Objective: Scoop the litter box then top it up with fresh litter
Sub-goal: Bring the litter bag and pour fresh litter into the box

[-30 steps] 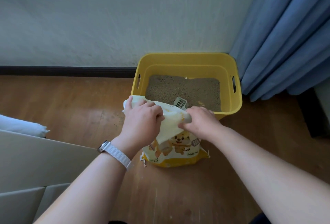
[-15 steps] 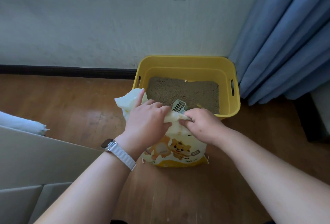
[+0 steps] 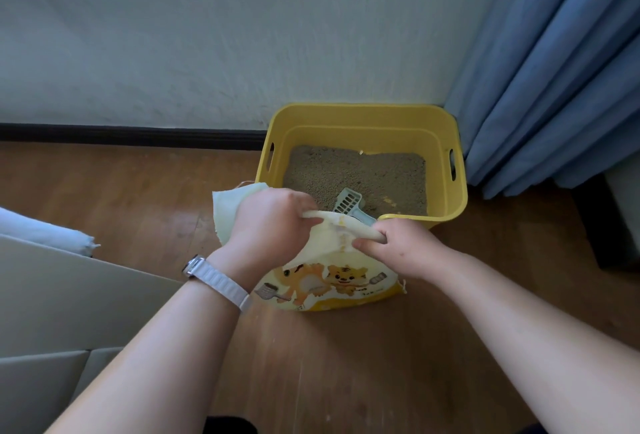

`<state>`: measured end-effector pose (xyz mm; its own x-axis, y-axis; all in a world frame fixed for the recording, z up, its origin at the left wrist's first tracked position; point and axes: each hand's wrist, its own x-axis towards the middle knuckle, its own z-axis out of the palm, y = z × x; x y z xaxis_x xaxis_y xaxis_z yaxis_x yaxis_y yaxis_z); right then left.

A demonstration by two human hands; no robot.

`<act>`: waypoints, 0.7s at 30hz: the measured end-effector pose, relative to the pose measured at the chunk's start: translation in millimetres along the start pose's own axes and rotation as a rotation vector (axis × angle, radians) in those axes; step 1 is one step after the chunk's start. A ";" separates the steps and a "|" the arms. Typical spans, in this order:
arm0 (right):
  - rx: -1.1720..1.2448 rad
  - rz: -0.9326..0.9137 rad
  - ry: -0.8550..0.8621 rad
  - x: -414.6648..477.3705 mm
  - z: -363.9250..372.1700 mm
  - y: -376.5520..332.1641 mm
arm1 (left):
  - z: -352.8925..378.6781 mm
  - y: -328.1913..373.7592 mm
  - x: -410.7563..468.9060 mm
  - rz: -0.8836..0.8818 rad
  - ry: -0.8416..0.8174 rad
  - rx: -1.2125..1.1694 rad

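Note:
A yellow litter box (image 3: 446, 222) stands on the wood floor against the wall, holding grey-brown litter (image 3: 363, 174). A pale blue slotted scoop (image 3: 348, 201) lies in the litter at the near wall. In front of the box stands a white and yellow litter bag (image 3: 329, 281) printed with cartoon tigers. My left hand (image 3: 266, 225) grips the bag's top edge on the left. My right hand (image 3: 401, 246) pinches the same edge on the right. The top edge is stretched between both hands, and a flap of it (image 3: 228, 205) sticks out left of my left hand.
Blue curtains (image 3: 554, 87) hang right of the box, with dark furniture (image 3: 595, 229) below them. A pale flat panel (image 3: 69, 295) and a light blue cushion edge (image 3: 45, 232) lie at the left. A dark baseboard (image 3: 131, 134) runs along the wall.
My hands have moved apart along the bag's top, pulling the edge taut. The flap at the left has unfolded outward. More of the scoop shows behind the bag.

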<state>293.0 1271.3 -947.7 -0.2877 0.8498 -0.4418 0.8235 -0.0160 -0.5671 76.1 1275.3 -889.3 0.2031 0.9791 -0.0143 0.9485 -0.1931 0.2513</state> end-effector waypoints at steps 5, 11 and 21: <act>-0.005 0.053 0.006 -1.0 0.0 6.4 | -1.3 -1.1 1.6 -0.109 0.001 -0.042; 0.042 0.023 0.014 -3.5 0.4 -8.3 | -3.0 -3.7 -0.2 0.052 0.187 0.061; 0.218 -0.043 0.036 -17.9 -7.1 -40.0 | -1.5 -8.0 3.8 0.046 0.373 -0.022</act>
<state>268.7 1260.4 -912.1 -0.2992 0.8704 -0.3910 0.6843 -0.0899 -0.7237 68.9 1280.6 -889.9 0.1392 0.9262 0.3504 0.9341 -0.2403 0.2642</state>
